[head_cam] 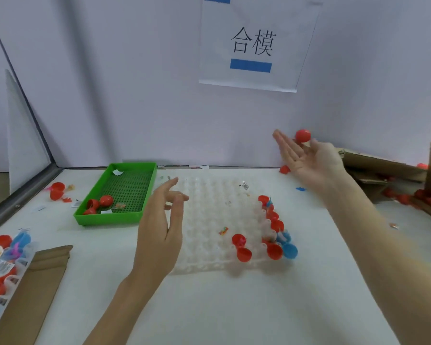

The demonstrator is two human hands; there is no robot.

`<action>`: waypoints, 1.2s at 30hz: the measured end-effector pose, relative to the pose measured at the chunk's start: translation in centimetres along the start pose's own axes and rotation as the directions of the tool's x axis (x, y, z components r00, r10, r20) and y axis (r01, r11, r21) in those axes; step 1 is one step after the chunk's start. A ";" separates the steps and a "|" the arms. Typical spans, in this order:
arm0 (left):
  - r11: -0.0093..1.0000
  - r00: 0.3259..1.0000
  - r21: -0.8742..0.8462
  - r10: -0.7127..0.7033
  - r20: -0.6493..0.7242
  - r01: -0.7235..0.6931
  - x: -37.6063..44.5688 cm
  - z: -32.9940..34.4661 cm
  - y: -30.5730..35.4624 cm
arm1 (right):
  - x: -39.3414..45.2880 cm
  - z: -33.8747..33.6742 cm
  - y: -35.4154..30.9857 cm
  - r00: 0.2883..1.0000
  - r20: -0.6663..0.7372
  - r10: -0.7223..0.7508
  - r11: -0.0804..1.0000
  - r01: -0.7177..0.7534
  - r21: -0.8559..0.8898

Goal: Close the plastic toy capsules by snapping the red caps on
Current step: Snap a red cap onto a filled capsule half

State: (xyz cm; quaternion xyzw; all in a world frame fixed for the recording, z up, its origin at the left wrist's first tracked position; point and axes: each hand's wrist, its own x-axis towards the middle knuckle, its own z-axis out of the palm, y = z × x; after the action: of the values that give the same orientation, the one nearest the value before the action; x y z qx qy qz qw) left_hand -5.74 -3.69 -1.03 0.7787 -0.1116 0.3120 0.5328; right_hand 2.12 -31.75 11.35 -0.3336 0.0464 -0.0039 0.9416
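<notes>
The right hand is hanging palm-up over the far right of the counter, fingers stretched straight and spread, gripping nothing. A closed red capsule is sitting just above the fingertips, seemingly in the air or barely touching them; I cannot tell which. Judging by the open palm tipped toward the right, it is probably being tossed toward the cardboard box at the far right, where other red pieces are lying.

The left hand is hovering over the near left edge of the clear tray, fingers loosely curled and apart, holding nothing. It is likely waiting to steady the tray for the next snap.

The tray is lying flat in the middle of the counter, its pockets keeping capsule bottoms upright so caps can be pressed down. Most pockets are looking empty. Along its right edge a column of red caps is sitting on capsules, with blue caps at the near right corner. Two more red-capped capsules are standing just left of those, near a small loose toy.

At far left, a green tray is holding a few red pieces, apparently set aside. At the near left edge, another strip of capsules is waiting beside a cardboard piece.
</notes>
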 end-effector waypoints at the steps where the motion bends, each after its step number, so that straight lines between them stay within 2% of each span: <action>1: 1.000 1.000 0.024 -0.015 0.008 0.015 -0.1 0.0 0.0 | 0.7 -0.1 -1.4 0.998 -0.049 -0.033 0.997 0.030 -0.075; 2: 0.999 1.000 0.047 -0.024 0.020 0.023 -0.2 0.0 0.0 | 1.2 -0.6 -2.0 0.995 -0.093 -0.042 0.978 0.022 -0.207; 4: 0.996 0.999 0.091 -0.023 0.047 0.019 -0.2 0.0 0.1 | 1.3 -2.1 -1.4 0.988 -0.147 -0.037 0.866 -0.042 -0.499; 6: 0.991 0.998 0.131 -0.013 0.066 0.005 -0.1 0.1 0.0 | 0.9 -3.7 0.4 0.990 -0.126 -0.067 0.714 -0.041 -0.699; 8: 0.984 0.996 0.176 0.011 0.092 -0.027 -0.3 0.3 -0.2 | 0.0 -5.0 2.2 0.989 -0.063 -0.131 0.556 0.020 -0.831; 10: 0.966 0.989 0.237 0.076 0.126 -0.105 -0.6 0.5 -0.2 | -0.9 -5.9 4.2 0.983 0.005 -0.182 0.444 0.086 -0.892; 13: 0.920 0.956 0.291 0.209 0.205 -0.263 -0.9 0.9 0.0 | -2.0 -6.5 6.7 0.962 0.073 -0.264 0.340 0.163 -0.926; 15: 0.889 0.923 0.291 0.279 0.266 -0.353 -1.2 1.4 0.4 | -2.4 -6.6 7.6 0.937 0.159 -0.313 0.199 0.228 -0.953; 17: 0.869 0.886 0.263 0.329 0.326 -0.420 -1.6 1.9 0.7 | -2.9 -6.6 7.9 0.912 0.266 -0.312 0.081 0.305 -0.949; 19: 0.838 0.841 0.241 0.379 0.387 -0.489 -2.2 2.6 1.0 | -3.3 -6.7 7.9 0.899 0.318 -0.301 -0.011 0.330 -0.944; 22: 0.790 0.775 0.217 0.438 0.455 -0.574 -2.8 3.3 1.2 | -3.6 -7.4 7.1 0.912 0.289 -0.291 -0.073 0.280 -0.957; 28: 0.723 0.693 0.179 0.515 0.504 -0.667 -3.5 4.3 2.1 | -3.8 -8.0 4.9 0.954 0.194 -0.227 -0.237 0.139 -0.962; 31: 0.684 0.632 0.147 0.542 0.553 -0.715 -4.6 5.3 2.8 | -3.9 -7.9 5.0 0.956 0.193 -0.221 -0.217 0.144 -0.965; 33: 0.621 0.595 0.195 0.540 0.596 -0.759 -5.3 6.3 3.0 | -4.1 -7.7 5.5 0.954 0.212 -0.214 -0.212 0.167 -0.963; 36: 0.545 0.588 0.284 0.535 0.607 -0.789 -5.5 7.2 2.8 | -4.1 -7.4 6.1 0.950 0.220 -0.223 -0.188 0.179 -0.966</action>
State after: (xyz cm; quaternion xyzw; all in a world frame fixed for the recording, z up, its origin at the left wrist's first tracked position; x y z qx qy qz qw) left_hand -8.88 -12.17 -3.94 0.8351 -0.4363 0.3227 0.0907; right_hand -2.75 -31.48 2.19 -0.9302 -0.0065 -0.1208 0.3467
